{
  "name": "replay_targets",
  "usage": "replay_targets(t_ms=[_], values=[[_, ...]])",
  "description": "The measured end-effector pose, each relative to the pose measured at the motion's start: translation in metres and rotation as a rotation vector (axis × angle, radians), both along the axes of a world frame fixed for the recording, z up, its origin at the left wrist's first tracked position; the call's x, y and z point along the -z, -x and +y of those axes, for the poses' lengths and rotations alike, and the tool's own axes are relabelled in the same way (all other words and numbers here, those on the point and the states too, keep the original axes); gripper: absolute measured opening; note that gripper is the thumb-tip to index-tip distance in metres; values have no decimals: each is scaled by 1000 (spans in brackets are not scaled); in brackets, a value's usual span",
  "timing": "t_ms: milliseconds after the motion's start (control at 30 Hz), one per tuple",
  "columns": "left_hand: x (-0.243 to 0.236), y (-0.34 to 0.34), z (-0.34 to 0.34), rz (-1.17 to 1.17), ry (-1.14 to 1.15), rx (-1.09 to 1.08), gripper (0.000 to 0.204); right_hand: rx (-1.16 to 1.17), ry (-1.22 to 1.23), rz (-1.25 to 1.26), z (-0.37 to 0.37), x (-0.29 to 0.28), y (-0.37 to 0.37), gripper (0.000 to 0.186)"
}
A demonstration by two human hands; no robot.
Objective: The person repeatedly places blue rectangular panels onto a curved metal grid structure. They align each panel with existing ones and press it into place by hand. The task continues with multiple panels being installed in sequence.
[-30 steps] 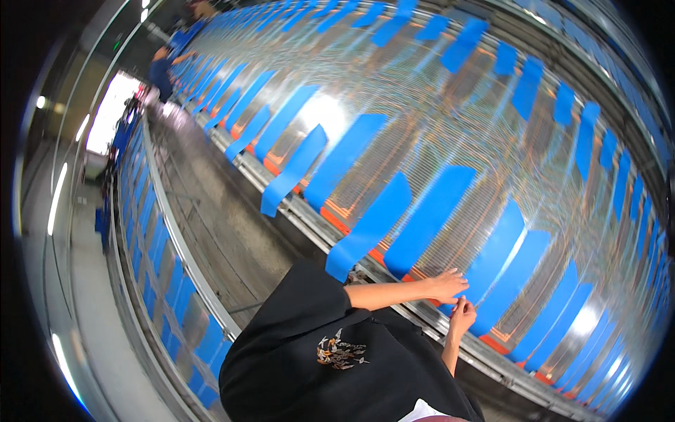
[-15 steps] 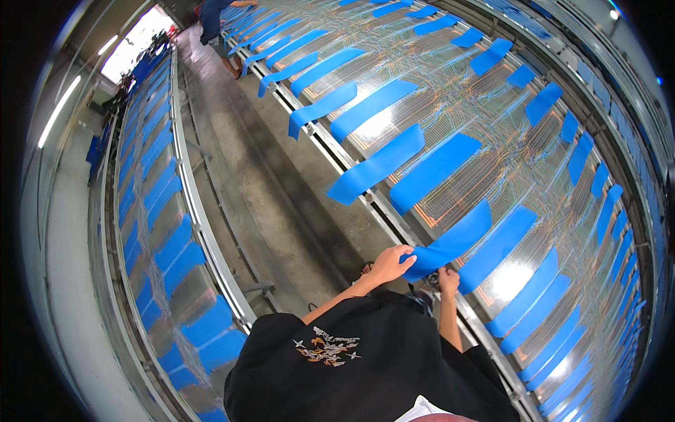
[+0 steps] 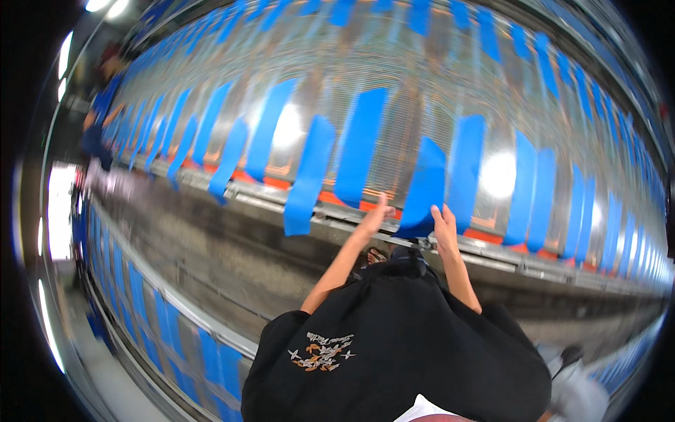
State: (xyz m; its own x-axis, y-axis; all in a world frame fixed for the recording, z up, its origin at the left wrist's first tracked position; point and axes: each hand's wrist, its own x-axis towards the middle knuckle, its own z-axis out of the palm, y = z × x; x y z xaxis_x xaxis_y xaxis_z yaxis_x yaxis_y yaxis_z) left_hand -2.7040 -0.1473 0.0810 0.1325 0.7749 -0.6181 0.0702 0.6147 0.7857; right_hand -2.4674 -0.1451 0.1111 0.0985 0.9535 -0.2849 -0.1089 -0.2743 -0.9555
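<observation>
Here both hands are raised to a blue strip [image 3: 424, 184] that hangs against a long wall of fine threads [image 3: 401, 112]. The left hand [image 3: 374, 216] sits at the strip's lower left edge with the thumb sticking up and the fingers curled; whether it actually grips the strip is hard to tell. The right hand [image 3: 443, 224] is at the strip's lower right corner, fingers bent up onto the blue material and touching it, though a firm hold cannot be made out. More blue strips [image 3: 360, 144] hang in rows to either side. Below the strip runs a metal rail [image 3: 492, 250]. The person's black shirt [image 3: 401, 337] fills the lower middle. Far to the left another person [image 3: 98, 116] stands at the same wall.
</observation>
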Motion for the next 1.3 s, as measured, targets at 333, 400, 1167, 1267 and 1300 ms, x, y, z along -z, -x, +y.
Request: replay_targets(t_ms=[333, 400, 1167, 1267, 1300], values=[[-54, -78, 184, -797, 286, 4, 62, -306, 13, 96, 49, -159, -34, 30], [-58, -85, 230, -643, 305, -187, 55, -149, 92, 194, 59, -154, -38, 28], [93, -177, 403, 726, -443, 175, 56, 402, 603, -4, 32, 37, -49, 23], [100, -179, 403, 755, -448, 148, 57, 400, 635, -18, 33, 41, -50, 24], [100, -179, 403, 758, -459, 136, 58, 394, 637, -24, 34, 41, -51, 24]])
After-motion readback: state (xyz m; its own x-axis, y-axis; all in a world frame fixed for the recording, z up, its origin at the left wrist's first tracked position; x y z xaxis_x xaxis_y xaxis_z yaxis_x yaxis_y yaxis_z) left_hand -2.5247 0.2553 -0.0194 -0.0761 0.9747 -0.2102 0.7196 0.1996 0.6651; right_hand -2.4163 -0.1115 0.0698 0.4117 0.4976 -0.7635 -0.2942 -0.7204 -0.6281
